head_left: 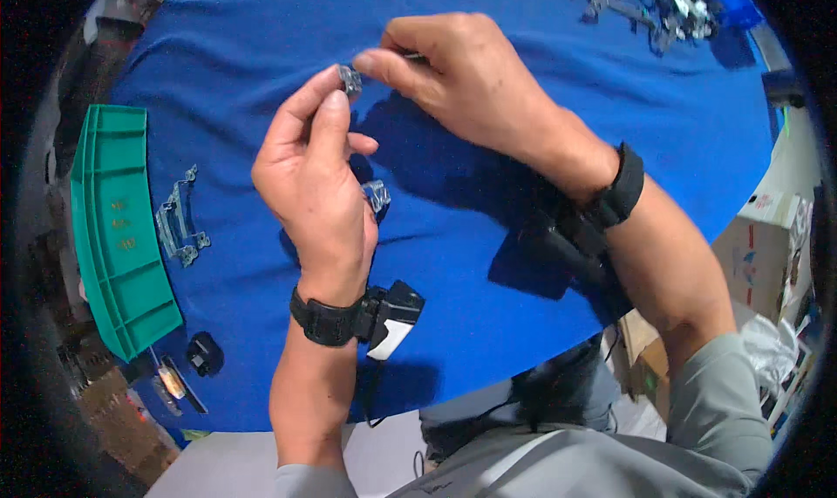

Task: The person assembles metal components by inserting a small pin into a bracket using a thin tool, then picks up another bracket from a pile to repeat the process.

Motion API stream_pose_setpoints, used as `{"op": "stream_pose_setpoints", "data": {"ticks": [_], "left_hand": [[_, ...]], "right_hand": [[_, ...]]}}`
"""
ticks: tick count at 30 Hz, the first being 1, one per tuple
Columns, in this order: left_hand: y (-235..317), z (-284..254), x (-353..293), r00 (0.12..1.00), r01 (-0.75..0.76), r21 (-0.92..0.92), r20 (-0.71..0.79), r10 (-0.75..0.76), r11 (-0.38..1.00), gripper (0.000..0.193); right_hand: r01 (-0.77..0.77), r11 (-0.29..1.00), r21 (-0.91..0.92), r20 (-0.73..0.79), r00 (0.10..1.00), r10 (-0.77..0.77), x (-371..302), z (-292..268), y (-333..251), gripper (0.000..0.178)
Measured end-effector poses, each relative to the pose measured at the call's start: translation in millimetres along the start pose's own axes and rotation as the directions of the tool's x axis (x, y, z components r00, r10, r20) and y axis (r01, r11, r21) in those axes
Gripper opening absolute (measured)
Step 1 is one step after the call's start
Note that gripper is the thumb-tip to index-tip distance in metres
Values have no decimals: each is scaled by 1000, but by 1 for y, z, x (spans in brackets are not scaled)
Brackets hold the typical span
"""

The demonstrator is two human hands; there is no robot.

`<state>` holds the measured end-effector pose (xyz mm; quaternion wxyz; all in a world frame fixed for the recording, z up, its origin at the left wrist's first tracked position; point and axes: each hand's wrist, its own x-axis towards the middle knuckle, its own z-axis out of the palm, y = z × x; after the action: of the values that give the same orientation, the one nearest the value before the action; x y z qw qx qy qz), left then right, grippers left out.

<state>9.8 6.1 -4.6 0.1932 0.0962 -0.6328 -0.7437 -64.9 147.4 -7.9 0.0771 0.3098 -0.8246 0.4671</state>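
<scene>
My left hand (318, 162) is raised over the blue cloth, its thumb and index finger pinching a small grey, shiny metal-looking part (350, 80). Close to that part, my right hand (445, 66) is closed, thumb against bent fingers. A sliver of something thin and dark shows between those fingers; most of it is hidden, so I cannot tell its kind. A second small shiny part (377, 195) appears beside my left palm; whether it rests on the cloth or against the hand I cannot tell. Black straps with small devices circle both wrists.
A green plastic tray (122, 228) lies along the left edge of the blue-covered table (488, 324). Next to it are a thin metal bracket (180, 219), a small black piece (204, 354) and slim tools (172, 380). Several metal parts (680, 10) pile up at the far right.
</scene>
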Motion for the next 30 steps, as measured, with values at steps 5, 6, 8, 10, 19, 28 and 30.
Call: {"op": "stream_pose_setpoints", "data": {"ticks": [5, 6, 8, 10, 19, 28, 30], "left_hand": [[-1, -1, -2, 1000, 22, 0, -19, -22, 1000, 19], [-2, 0, -2, 1000, 24, -11, -6, -24, 1000, 19], [-2, -1, -1, 999, 7, -35, -43, -8, 999, 18], [-1, -1, -2, 1000, 21, -34, -13, -22, 999, 18], [-2, 3, -2, 999, 22, -50, -45, -25, 999, 17], [0, 2, -4, 998, 63, -36, -19, -63, 997, 19], [-1, 2, -4, 998, 58, -27, -16, -58, 998, 18]], "right_hand": [[16, 990, 137, -71, 997, -7, -2, 4, -1, 26], [-37, 989, 143, -51, 998, 44, -3, 0, -5, 25], [-88, 995, 43, 70, 994, 85, 0, -6, -11, 24], [-70, 996, 57, 25, 997, 69, -2, -2, -7, 24], [-130, 990, -50, 89, 987, 134, 0, -10, -9, 22], [-44, 976, 212, -77, 995, 61, -3, -4, -7, 14], [-6, 980, 198, -58, 998, 18, -4, -3, -8, 13]]}}
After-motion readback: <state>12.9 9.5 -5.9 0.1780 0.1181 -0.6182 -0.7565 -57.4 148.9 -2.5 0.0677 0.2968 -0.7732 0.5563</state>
